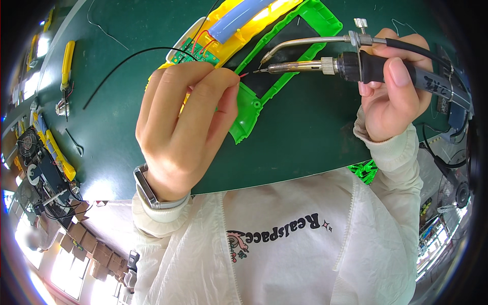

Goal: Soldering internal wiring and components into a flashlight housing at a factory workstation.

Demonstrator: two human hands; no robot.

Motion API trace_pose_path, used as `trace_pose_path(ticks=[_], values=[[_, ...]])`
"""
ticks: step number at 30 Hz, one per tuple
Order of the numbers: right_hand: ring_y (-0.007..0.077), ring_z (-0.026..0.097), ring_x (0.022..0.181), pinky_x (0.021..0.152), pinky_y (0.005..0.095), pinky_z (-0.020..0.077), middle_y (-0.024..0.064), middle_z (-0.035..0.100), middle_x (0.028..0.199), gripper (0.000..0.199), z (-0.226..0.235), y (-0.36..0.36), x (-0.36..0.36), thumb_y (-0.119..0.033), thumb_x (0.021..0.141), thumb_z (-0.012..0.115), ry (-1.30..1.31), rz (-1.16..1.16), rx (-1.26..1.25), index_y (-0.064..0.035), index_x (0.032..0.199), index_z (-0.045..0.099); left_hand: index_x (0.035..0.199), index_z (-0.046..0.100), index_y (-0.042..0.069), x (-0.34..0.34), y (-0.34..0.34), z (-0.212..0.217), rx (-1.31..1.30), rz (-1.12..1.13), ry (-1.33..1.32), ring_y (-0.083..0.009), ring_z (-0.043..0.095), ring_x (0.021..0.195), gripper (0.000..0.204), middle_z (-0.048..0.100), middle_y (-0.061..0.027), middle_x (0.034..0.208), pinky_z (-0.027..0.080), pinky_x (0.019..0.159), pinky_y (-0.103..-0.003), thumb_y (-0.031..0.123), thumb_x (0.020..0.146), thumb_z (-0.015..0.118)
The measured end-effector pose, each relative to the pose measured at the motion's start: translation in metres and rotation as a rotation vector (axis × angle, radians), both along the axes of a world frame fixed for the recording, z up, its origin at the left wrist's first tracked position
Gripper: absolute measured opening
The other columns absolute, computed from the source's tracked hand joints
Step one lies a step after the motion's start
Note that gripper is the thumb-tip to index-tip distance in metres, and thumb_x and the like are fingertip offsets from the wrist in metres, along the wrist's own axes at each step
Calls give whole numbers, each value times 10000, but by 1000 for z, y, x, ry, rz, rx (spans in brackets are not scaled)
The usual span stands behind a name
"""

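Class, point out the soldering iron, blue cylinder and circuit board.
Soldering iron (348, 67), head view: on its black collar.
Blue cylinder (238, 23), head view: on its curved side.
Circuit board (207, 56), head view: on its green face.

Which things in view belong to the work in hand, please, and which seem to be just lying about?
Likely in the work:
soldering iron, in the right hand
red wire, in the left hand
circuit board, battery and green casing, close by

Apparently lying about:
yellow part, upper left
fan
cardboard boxes
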State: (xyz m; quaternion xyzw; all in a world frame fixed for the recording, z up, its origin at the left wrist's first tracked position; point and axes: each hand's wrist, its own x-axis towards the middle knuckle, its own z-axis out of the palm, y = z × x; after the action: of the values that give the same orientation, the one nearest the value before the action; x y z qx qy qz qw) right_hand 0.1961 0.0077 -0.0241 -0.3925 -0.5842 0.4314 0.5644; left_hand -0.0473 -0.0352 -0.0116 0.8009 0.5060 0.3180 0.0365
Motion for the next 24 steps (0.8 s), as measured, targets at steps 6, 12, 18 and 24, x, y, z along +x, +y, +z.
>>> trace_pose_path(ticks=[6, 12, 18, 24], values=[[184, 542, 692, 525, 244, 460, 138, 524, 934, 253, -6, 0, 4, -169, 823, 514, -101, -107, 126, 67, 901, 564, 861, 668, -12, 7, -2, 7, -126, 53, -12, -172, 618, 725, 206, 614, -86, 867, 507, 663, -254, -116, 690, 714], [234, 585, 789, 611, 276, 503, 159, 536, 935, 285, -4, 0, 10, -183, 828, 516, -110, -3, 134, 91, 895, 557, 845, 649, -25, 19, -5, 14, -217, 138, -8, -164, 615, 724, 162, 601, -88, 852, 511, 664, -257, -114, 712, 675], [260, 583, 777, 598, 304, 517, 184, 540, 950, 278, -11, 4, 33, -154, 835, 524, -45, 76, 144, 96, 953, 554, 835, 635, -26, 26, -12, 8, -207, 198, -46, -170, 608, 730, 148, 589, -90, 852, 511, 665, -267, -107, 715, 664], [313, 543, 812, 646, 420, 550, 278, 528, 1028, 531, -16, 15, 45, 96, 784, 616, -639, 115, 838, -35, 1275, 464, 826, 632, -19, 29, -14, 9, -207, 194, -73, -175, 597, 732, 140, 588, -89, 851, 500, 661, -267, -95, 714, 669]])
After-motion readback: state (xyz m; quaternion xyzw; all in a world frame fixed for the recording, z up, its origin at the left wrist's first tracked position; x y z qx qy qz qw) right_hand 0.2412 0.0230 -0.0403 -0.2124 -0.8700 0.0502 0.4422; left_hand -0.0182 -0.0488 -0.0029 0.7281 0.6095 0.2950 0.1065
